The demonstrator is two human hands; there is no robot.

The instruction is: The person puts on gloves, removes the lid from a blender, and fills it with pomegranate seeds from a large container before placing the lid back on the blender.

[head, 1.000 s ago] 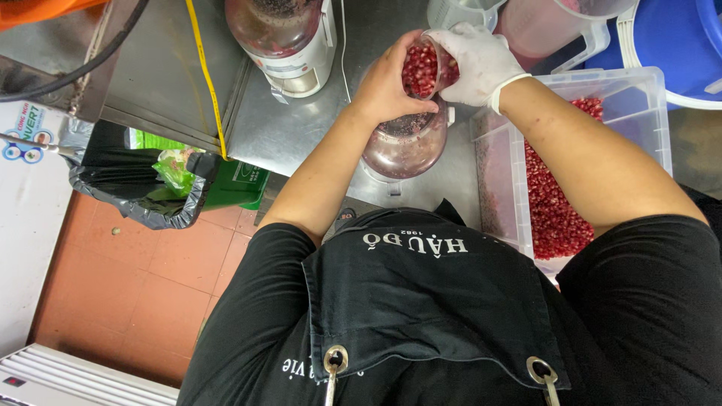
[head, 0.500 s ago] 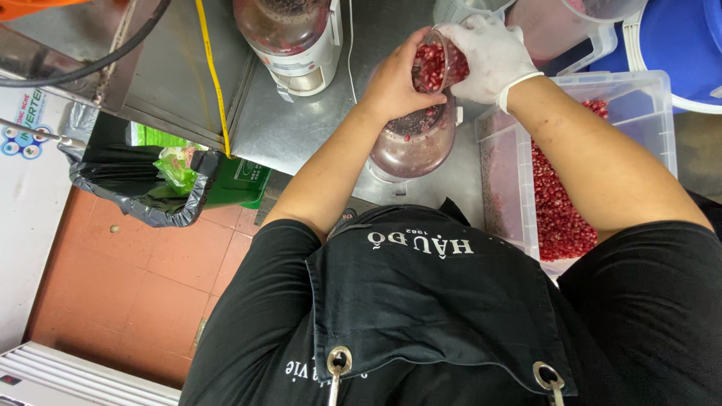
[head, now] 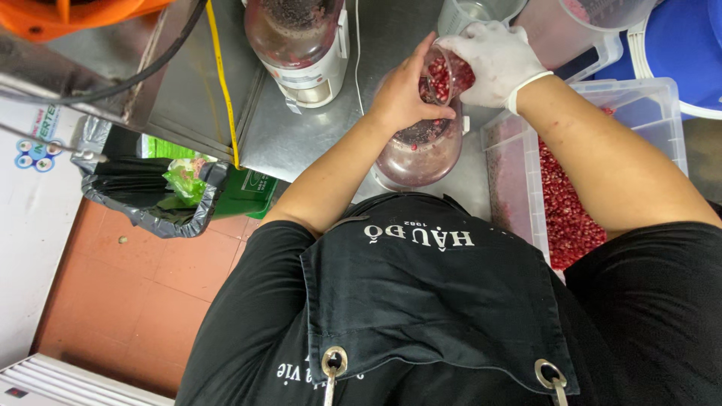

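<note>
Commercial juice kitchen: steel counter [head: 301, 128], blenders [head: 301, 45], tub of pomegranate seeds [head: 571, 203].

Red seeds [head: 571, 210]; white glove [head: 492, 64]; black apron [head: 436, 301], white lettering; blue tub [head: 688, 53]; green bin [head: 241, 192]; terracotta floor tiles [head: 128, 301].

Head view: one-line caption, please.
Left hand and gloved right hand tip cup of red seeds over blender jar.

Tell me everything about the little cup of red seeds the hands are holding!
The small clear cup looks like see-through plastic and is packed with shiny red seeds. It is tipped over the wide mouth of a clear blender jar that stands on the steel counter. The bare left hand holds its side, and the white-gloved right hand holds its top edge. Much of the cup is hidden behind the fingers.
</note>
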